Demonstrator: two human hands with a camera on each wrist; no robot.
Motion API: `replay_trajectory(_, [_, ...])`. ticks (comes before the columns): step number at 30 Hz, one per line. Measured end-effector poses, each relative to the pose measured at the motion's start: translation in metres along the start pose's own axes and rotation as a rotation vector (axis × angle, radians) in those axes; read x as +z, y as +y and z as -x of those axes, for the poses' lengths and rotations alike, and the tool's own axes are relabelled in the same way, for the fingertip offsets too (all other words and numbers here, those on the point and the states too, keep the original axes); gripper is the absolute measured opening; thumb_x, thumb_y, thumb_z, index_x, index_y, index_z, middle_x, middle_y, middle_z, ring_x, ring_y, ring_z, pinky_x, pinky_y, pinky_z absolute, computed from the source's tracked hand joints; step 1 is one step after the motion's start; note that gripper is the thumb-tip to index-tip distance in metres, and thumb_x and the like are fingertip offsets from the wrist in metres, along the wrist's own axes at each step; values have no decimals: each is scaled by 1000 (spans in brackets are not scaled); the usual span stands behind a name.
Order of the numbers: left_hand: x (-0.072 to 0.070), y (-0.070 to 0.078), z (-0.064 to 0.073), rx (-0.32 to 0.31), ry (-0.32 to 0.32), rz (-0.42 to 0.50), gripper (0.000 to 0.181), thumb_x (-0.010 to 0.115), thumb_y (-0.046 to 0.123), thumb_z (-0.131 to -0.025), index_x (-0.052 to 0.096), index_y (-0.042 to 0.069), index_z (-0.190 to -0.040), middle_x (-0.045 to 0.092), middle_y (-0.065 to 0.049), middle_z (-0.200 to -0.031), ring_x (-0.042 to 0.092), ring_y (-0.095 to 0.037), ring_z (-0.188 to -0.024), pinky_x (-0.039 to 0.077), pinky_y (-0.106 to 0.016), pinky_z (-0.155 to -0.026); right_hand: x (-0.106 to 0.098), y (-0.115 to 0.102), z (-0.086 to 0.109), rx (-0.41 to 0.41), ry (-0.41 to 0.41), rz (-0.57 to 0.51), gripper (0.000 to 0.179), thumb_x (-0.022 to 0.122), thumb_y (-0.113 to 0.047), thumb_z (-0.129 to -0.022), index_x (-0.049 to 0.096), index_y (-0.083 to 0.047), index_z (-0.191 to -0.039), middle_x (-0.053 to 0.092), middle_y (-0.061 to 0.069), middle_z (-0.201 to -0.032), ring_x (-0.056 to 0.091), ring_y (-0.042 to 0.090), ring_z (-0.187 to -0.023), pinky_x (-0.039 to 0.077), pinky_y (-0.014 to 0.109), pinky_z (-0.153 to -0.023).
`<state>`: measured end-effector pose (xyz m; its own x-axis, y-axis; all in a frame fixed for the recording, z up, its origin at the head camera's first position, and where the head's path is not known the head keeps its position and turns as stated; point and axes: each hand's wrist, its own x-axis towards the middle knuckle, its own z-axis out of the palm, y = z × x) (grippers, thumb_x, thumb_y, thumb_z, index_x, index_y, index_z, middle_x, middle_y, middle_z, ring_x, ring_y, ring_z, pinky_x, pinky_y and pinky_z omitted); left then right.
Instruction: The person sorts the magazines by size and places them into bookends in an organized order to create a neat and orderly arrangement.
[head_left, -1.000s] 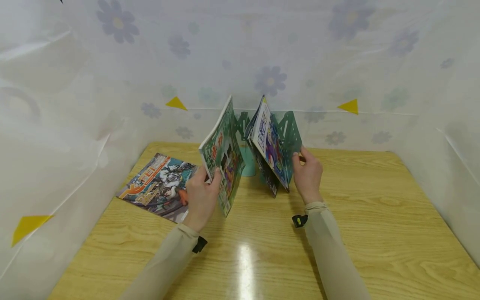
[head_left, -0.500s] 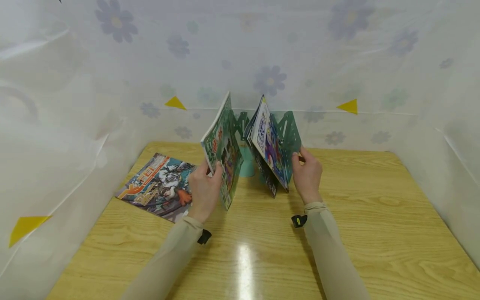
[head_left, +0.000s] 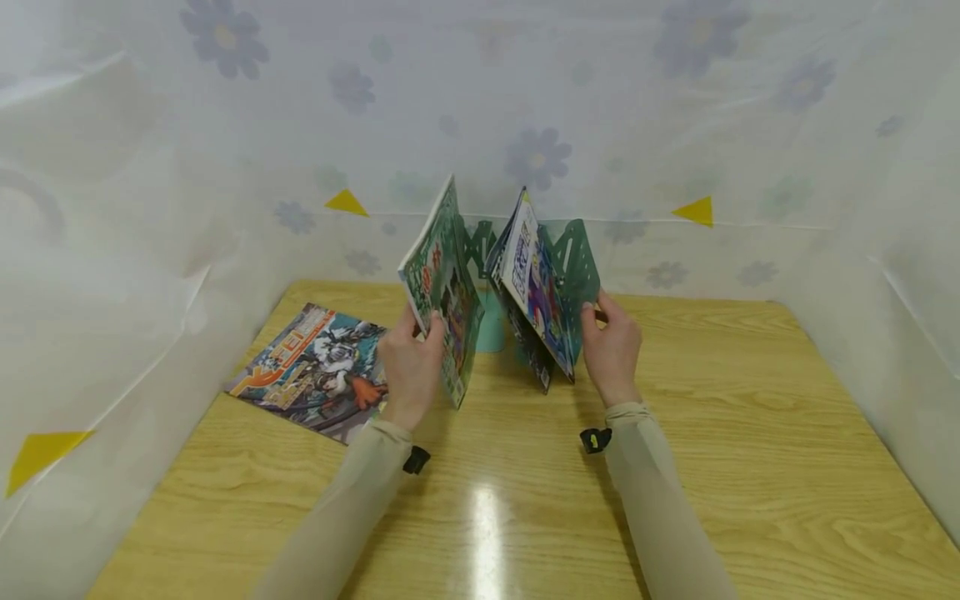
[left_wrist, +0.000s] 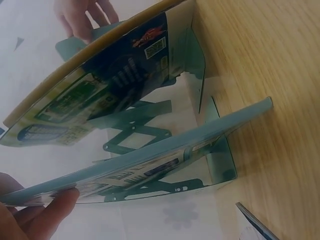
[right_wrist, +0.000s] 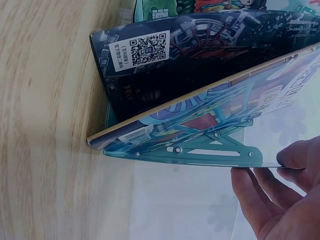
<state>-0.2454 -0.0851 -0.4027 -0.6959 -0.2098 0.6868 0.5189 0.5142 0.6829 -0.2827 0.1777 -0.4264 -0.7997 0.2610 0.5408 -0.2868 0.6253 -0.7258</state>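
Wood-grain desk [head_left: 750, 417], leaning magazines [head_left: 543, 292], green rack [head_left: 491, 327].
The left grip [head_left: 412, 367] pinches the green-covered magazine [head_left: 455, 296], tilted at the rack's left end, its seating hard to make out; the right grip [head_left: 612, 350] pinches the right panel [head_left: 588, 271]. An uneven pull could skid the rack or topple the leaning magazines.

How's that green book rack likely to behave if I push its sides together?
The green rack would probably contract, since crossed, pivoted links join its side panels. Those look thin, so they may flex under a firm push.
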Motion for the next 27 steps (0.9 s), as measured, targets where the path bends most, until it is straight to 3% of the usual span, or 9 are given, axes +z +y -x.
replay_trajectory(6, [4, -2, -4, -17, 21, 7, 24, 58, 12, -98, 69, 3, -118, 74, -16, -93, 70, -22, -65, 52, -34, -48, 0, 0, 0, -25, 9, -7, 33, 59, -18, -100, 65, -13, -133, 69, 15, -116, 69, 33, -93, 57, 51, -71])
replay_trajectory(13, [7, -7, -8, 14, 47, -18, 30, 60, 9, -97, 67, 6, -125, 73, -18, -93, 70, -22, -66, 54, -36, -49, 0, 2, 2, -48, 12, -28, 34, 56, -18, -102, 63, -10, -133, 69, 18, -116, 68, 34, -92, 56, 52, -71])
replay_trajectory(17, [10, -9, -11, 22, 54, -22, 27, 61, 10, -97, 69, 5, -122, 73, -17, -89, 70, -21, -64, 54, -36, -48, -1, 2, 2, -44, 10, -25, 34, 56, -19, -102, 63, -10, -134, 68, 17, -117, 69, 33, -92, 57, 52, -72])
replay_trajectory(27, [9, -19, -18, -14, 27, -11, 27, 58, 12, -99, 67, 6, -123, 73, -16, -87, 55, -14, -45, 38, -29, -37, -1, 2, 1, -39, 6, -21, 34, 57, -18, -101, 63, -12, -134, 68, 17, -117, 69, 33, -93, 57, 52, -72])
